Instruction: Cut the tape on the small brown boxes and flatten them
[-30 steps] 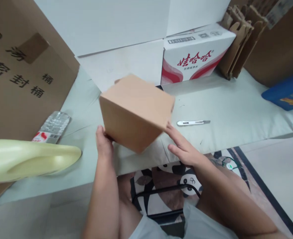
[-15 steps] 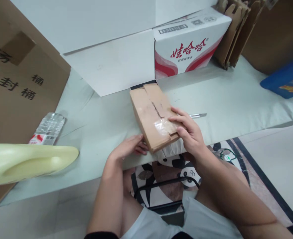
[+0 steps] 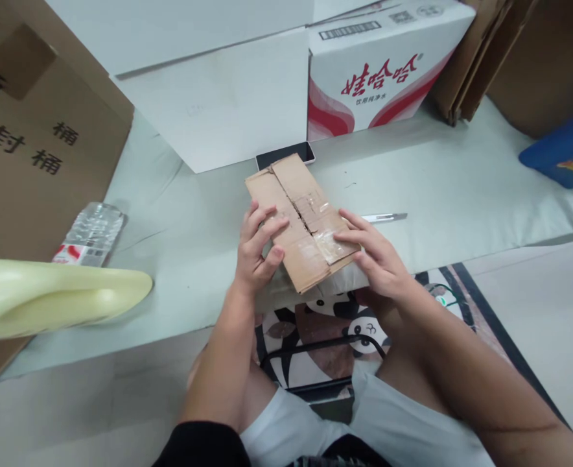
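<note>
A small brown cardboard box (image 3: 293, 224) is between my hands, at the front of the cloth-covered table. Its upper face has a dark, ragged seam down the middle and shiny clear tape near the front end. My left hand (image 3: 258, 250) grips the left edge, with fingertips and thumb on the upper face. At the front right corner my right hand (image 3: 376, 251) grips the box too, fingers over the top. Just right of the box lies a utility knife (image 3: 388, 217), partly hidden by it. Behind its far end is a dark-screened phone (image 3: 291, 154).
A white and red carton (image 3: 384, 84) stands behind, beside a white panel (image 3: 218, 110) and folded cardboard (image 3: 485, 61). To the left are a large brown carton (image 3: 34, 162), a crushed plastic bottle (image 3: 94, 233) and a pale yellow object (image 3: 72, 295). A blue container (image 3: 563, 152) is at right.
My left hand has come up from below the box's front left side onto its left edge and upper face. The box now lies flatter to view, and more of the phone shows.
</note>
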Demonstrator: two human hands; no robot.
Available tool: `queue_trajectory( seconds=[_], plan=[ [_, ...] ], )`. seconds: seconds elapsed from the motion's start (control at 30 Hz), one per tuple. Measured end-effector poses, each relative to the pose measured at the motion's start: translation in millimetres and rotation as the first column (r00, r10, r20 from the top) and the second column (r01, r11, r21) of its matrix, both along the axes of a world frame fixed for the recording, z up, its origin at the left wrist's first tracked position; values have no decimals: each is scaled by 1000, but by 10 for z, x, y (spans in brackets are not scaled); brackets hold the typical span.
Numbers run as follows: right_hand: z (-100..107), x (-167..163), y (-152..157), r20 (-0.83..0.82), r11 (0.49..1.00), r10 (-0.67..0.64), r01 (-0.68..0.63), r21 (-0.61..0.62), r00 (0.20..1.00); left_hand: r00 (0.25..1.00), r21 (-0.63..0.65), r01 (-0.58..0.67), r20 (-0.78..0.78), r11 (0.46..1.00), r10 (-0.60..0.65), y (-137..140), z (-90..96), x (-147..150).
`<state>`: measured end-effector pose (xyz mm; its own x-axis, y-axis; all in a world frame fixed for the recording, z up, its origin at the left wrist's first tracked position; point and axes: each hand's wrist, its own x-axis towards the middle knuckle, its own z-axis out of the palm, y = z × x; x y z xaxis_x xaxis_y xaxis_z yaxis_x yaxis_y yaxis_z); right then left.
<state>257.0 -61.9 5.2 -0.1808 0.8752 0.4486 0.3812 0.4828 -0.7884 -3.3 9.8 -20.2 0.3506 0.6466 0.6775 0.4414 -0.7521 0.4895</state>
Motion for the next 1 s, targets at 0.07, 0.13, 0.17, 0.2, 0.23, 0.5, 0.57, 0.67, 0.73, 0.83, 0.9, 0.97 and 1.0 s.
queue_trajectory(
  seconds=[0.07,0.13,0.17,0.2,0.23,0.5,0.57,0.67,0.73,0.83,0.9,0.97,1.0],
  plan=[
    [-85,154,42,23,986,-166,166,-6,986,999,0,-4,48,1000,4,13,-24,15],
    [-203,315,122,144,929,-364,371,-18,920,994,2,7,109,1000,-7,14,-26,41],
    [-267,389,167,241,896,-426,444,-23,872,991,-2,12,132,1000,-12,11,-22,57],
    [-329,453,208,345,869,-453,494,-34,822,989,-10,16,148,1000,-15,8,-16,75],
    [-385,505,244,443,848,-454,527,-51,773,987,-20,18,157,1000,-14,4,-9,93],
    [-481,628,394,589,719,-532,692,-64,608,981,-25,4,194,1000,1,-2,-12,172],
    [-412,620,442,385,699,-644,713,-58,661,979,-23,9,202,1000,-5,-4,-17,174],
    [-231,522,423,-39,734,-678,679,0,734,984,-25,-20,175,999,24,-10,-19,180],
    [-78,391,317,-212,780,-595,621,79,775,985,-20,-36,166,999,39,-13,-19,185],
    [125,156,88,-303,813,-507,564,144,807,986,-18,-32,164,999,35,-21,-26,185],
    [216,23,-43,-270,830,-494,541,135,826,989,-41,-45,136,998,51,-27,-36,177],
    [276,-71,-126,-190,873,-444,471,126,875,991,-56,-66,116,996,73,-34,-47,168],
    [300,-105,-151,-148,899,-400,419,127,904,990,-55,-69,118,996,75,-37,-51,164]
  ],
)
